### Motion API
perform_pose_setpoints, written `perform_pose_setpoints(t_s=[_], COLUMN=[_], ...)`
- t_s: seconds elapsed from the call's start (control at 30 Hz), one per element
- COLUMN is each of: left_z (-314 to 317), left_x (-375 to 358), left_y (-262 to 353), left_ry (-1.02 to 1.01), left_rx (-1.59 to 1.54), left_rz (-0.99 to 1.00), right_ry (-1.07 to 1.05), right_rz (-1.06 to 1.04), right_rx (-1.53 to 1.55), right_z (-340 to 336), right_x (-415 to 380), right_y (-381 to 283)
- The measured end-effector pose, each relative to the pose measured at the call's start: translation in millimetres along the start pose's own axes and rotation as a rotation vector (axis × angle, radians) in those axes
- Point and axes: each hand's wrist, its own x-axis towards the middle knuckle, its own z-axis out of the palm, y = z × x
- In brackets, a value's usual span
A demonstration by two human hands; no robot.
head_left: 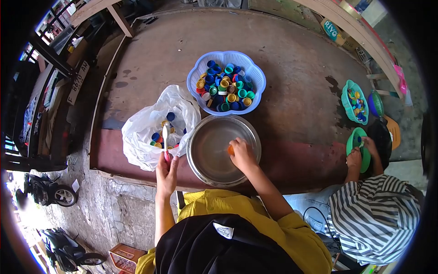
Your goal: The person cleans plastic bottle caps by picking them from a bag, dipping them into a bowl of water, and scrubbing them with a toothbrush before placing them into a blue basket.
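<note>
My left hand [167, 176] is closed around the pink handle of a white-headed toothbrush [165, 137], held upright in front of a white plastic bag [137, 132]. Several coloured bottle caps [156, 137] lie inside the bag. Over the metal basin [207, 153], my right hand [243, 155] grips an orange bottle cap [231, 150] between its fingers. Whether the basin holds water is hard to make out. Just beyond it stands a lavender plastic basket [260, 82], heaped with blue, green, yellow and red caps [226, 86].
To the right, another person in a striped shirt [374, 205] works over a green bowl [365, 157]. A turquoise basket [346, 98] of caps stands beyond that bowl. The brown tabletop [296, 68] has dark wet patches. Motorcycles [57, 192] are parked at the left.
</note>
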Motion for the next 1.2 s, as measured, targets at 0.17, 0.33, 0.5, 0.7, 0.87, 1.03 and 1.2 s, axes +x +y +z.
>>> perform_pose_setpoints(t_s=[0.17, 0.33, 0.5, 0.7, 0.87, 1.03, 1.2], left_z=[-5.3, -26.1, -33.9, -34.2, -31.6, -31.8, -30.5], left_x=[1.0, 4.4, 6.1, 10.7, 14.1, 12.3, 10.0], left_y=[2.2, -13.7, 1.3, 5.3, 7.2, 12.1, 9.7], left_ry=[0.05, 0.109, 0.151, 0.149, 0.129, 0.124, 0.112], left_rx=[0.003, -0.009, -0.059, -0.086, -0.086, -0.068, -0.123], left_rz=[-0.041, -0.052, -0.021, 0.004, 0.01, 0.023, 0.036], right_ry=[-0.018, -0.022, 0.029, 0.241, 0.179, 0.187, 0.398], right_rz=[0.018, 0.093, 0.117, 0.058, 0.12, 0.05, 0.005], right_rx=[-0.014, 0.161, 0.236, 0.327, 0.46, 0.217, 0.346], right_z=[-17.5, -28.4, -56.6, -101.2, -67.7, -68.6, -89.0], right_x=[-5.0, -8.4, -7.7, -6.0, -11.7, -23.0, -17.6], right_y=[-6.0, -4.8, -8.9, -26.5, -29.4, -27.5, -37.1])
